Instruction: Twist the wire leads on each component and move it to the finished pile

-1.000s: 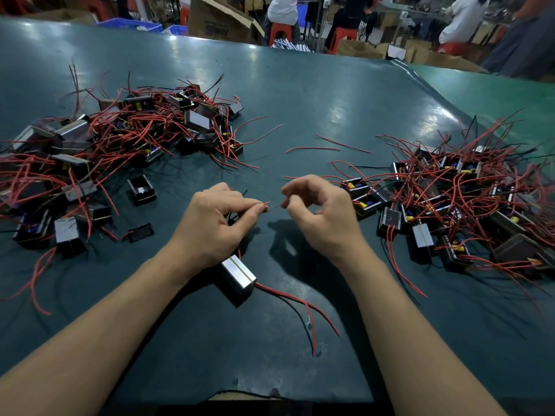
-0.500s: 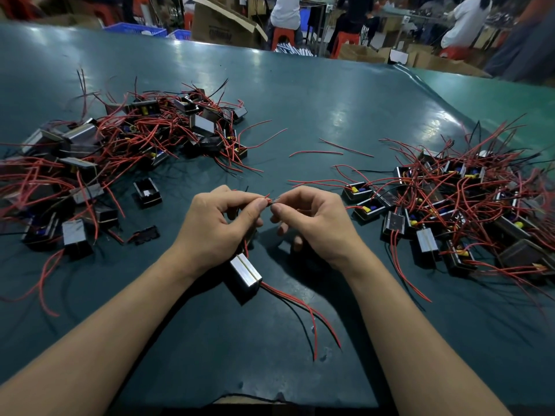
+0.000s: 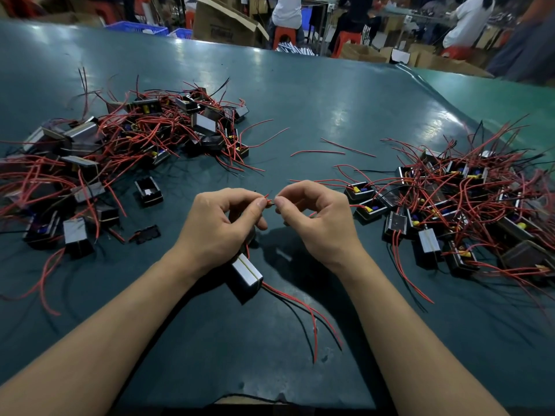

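**Wire ends meet between two thumbs at the table's near edge**

A worker's left hand [image 3: 219, 229] and right hand [image 3: 315, 223] come together above the middle of a green table [image 3: 315, 94], each pinching the tips of the wire leads [image 3: 268, 198] between thumb and forefinger. The gap between the two pinches is very short, and the leads' free ends poke up just there, so the coming twist looks to turn on the right fingertips rolling about an axis that runs left to right, from one thumb to the other.

The component [image 3: 244, 276] itself, a small block with a pale face, lies under the heel of the left hand, towards the table's near edge, its long axis slanting from the left wrist down towards the near right. It sits nearer the left hand, which seems to steady it (whether the palm actually presses on it cannot be told). More red and black leads [image 3: 312, 322] trail from its lower end towards the near edge.

A tangled pile [image 3: 126, 139] lies towards the far left corner, and a second pile [image 3: 468, 199] along the right edge; which is the finished one the picture does not say.
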Demonstrator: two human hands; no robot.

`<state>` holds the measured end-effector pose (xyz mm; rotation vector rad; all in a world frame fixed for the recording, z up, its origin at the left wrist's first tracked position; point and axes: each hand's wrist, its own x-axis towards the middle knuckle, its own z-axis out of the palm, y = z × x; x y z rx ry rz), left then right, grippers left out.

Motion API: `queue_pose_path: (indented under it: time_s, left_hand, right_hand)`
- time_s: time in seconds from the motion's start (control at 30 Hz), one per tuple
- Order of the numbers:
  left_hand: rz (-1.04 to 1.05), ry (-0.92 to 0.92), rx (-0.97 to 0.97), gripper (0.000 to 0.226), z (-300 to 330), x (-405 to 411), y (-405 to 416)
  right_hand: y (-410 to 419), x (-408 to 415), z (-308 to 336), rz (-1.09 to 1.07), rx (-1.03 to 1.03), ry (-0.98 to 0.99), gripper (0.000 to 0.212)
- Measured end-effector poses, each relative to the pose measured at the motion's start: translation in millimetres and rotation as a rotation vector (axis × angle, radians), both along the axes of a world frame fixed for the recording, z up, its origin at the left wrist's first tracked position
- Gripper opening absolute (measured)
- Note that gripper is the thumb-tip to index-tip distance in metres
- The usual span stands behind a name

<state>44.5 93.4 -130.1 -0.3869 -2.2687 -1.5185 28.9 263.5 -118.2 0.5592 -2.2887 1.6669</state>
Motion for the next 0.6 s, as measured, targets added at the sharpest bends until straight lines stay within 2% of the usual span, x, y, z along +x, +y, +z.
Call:
queue_pose_path:
  time_s: [0.07,0.27,0.37,0.47,0.6]
  left_hand:
    - [-0.008,-0.002,0.007,0.011,0.8,0.8,0.3]
    - [0.048,0.028,-0.114,0.017,1.3,0.3,-0.3]
    - [0.024,0.024,-0.151,0.018,2.3,1.5,-2.1]
    - [-0.008,0.062,-0.182,0.018,2.9,1.6,-4.2]
    - [-0.008,0.130,-0.273,0.015,5.3,1.5,-7.1]
  right_hand:
    - [-1.1,1.3,-0.4,-0.035,0.042,0.069,0.006]
    - [-0.4,1.6,-1.0,-0.086,0.220,0.462,0.002]
    - [1.6,-0.1,-2.4,-0.106,0.263,0.548,0.006]
    - [2.2,-0.5,-2.4,-0.076,0.237,0.461,0.009]
    - [1.7,-0.7,0.9,0.049,0.122,0.049,0.006]
